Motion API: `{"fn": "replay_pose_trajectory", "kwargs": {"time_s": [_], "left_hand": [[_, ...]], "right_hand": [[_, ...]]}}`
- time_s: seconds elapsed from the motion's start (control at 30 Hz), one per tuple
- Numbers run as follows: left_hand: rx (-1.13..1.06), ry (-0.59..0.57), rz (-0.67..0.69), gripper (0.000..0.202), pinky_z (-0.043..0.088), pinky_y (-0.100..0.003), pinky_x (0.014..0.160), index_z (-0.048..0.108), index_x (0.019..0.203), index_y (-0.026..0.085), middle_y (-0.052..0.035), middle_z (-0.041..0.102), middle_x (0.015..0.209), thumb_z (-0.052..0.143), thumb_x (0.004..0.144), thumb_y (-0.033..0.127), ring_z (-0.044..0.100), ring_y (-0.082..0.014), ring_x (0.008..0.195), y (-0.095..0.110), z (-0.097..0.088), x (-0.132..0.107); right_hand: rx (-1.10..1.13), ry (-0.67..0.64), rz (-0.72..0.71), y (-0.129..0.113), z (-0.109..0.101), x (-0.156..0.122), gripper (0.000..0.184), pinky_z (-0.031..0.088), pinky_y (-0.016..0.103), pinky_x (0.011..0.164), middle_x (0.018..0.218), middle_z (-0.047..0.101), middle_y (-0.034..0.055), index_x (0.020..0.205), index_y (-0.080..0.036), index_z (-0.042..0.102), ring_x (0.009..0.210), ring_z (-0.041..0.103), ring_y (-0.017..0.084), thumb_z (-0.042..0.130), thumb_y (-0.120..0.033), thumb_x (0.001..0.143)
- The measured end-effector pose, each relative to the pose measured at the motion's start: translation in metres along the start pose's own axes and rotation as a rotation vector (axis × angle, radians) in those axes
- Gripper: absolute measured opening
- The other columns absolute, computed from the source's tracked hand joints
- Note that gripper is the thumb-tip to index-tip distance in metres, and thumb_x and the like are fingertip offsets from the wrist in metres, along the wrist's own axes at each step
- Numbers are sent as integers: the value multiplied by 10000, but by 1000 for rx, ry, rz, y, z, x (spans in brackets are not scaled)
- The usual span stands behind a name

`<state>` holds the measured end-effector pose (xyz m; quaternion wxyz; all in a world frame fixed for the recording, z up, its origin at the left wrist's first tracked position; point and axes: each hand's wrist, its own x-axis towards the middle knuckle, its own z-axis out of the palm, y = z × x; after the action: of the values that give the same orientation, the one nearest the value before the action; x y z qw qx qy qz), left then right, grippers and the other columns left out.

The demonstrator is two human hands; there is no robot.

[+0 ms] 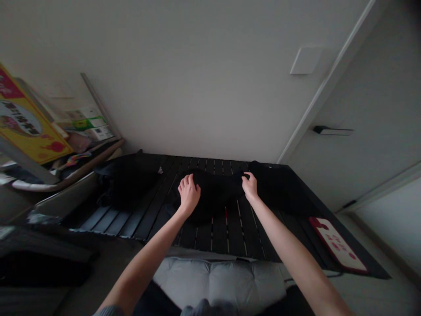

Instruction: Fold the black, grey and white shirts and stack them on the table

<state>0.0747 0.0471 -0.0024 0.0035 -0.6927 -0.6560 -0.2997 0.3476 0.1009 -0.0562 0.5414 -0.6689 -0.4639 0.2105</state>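
Closest to the camera sits a grey padded cushion, with both bare forearms reaching out over it. Just past it, and ahead of the hands, is a dark slatted table. The left hand is partly open, its fingers spread and slightly curved as they rest on top of a black cloth, with no visible grip. The right hand is more closed, its fingertips pinched together at the far edge of the same cloth, which they appear to hold. The cloth lies bunched between the hands and under them, in the middle of the table.

Left of the left hand lies a black heap of fabric, and right of the right hand lies another; both are too dark to show their shape. Further right of the right hand, a white-and-red mat lies at the table's near corner. Beyond the hands rises a white wall with a switch plate, and a door with a handle stands to the right. Far left of the left hand, a yellow printed board leans beside stacked boxes.
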Motion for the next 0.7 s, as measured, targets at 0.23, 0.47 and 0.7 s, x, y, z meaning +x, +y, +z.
{"fn": "replay_pose_trajectory", "kwargs": {"time_s": [0.23, 0.47, 0.7], "left_hand": [[114, -284, -113, 451, 443, -425, 931, 466, 1293, 96, -176, 599, 1179, 526, 852, 166, 552, -312, 1129, -24, 10, 4], [-274, -313, 355, 440, 459, -341, 978, 529, 1206, 208, -67, 586, 1146, 508, 802, 36, 559, -192, 1099, 14, 25, -32], [-422, -503, 499, 336, 508, -309, 903, 573, 1178, 193, -71, 619, 1103, 599, 844, 169, 608, -196, 1007, 46, 12, -75]], "right_hand": [[-248, -33, -96, -33, 3, -17, 390, 426, 431, 907, 1135, 642, 167, 1157, -156, 577, 1072, 576, 306, 474, -352, 835], [-329, -243, -170, -63, 21, -44, 384, 422, 432, 916, 1114, 642, 143, 1064, -180, 605, 1093, 565, 291, 560, -484, 833], [-363, -496, -57, -57, 39, -57, 544, 496, 359, 820, 1052, 672, 174, 1159, -116, 546, 989, 645, 305, 694, -186, 640]]}}
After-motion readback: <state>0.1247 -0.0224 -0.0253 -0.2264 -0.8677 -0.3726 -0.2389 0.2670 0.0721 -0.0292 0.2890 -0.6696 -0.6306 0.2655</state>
